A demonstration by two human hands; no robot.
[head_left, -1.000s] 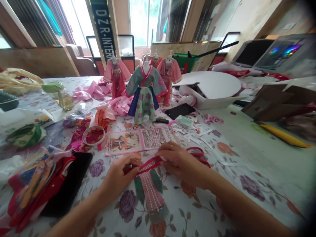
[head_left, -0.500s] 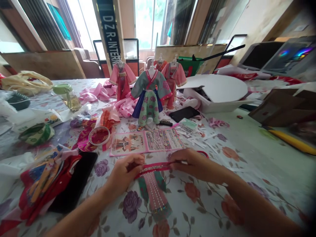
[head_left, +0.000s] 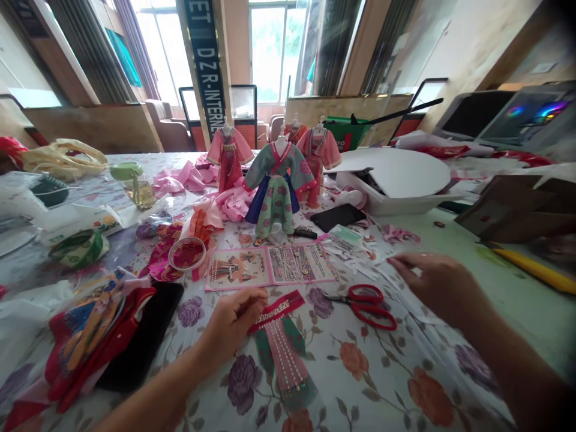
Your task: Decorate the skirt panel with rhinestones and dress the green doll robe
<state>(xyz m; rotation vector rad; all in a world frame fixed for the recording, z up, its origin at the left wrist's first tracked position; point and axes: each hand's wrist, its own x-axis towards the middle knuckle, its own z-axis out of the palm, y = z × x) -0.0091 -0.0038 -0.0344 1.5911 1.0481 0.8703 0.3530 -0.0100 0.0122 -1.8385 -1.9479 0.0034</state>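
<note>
In front of me lies a small doll-size garment piece (head_left: 288, 354) with a red waistband, rows of white beads down a pink panel, and green side flaps. My left hand (head_left: 240, 315) is closed, its thumb and fingers pinching the left end of the waistband. The band's right end is free and tilts up. My right hand (head_left: 425, 279) is off to the right, fingertips together beside white paper scraps (head_left: 360, 255); whether something small is between them is unclear. Between the hands, red-handled scissors (head_left: 366, 306) lie on the floral tablecloth (head_left: 351, 390).
Behind the garment lies a printed card (head_left: 270, 267) with pictures. A dressed doll form (head_left: 279, 180) stands beyond it, with several more behind. A black phone (head_left: 337, 217) lies to their right. Left are a ribbon roll (head_left: 188, 254), folded fabrics (head_left: 99, 330) and a dark tablet-like slab (head_left: 144, 342).
My right hand has let go of the waistband's right end and moved right, uncovering the scissors. My left hand keeps its pinch. The view has tilted slightly upward.
</note>
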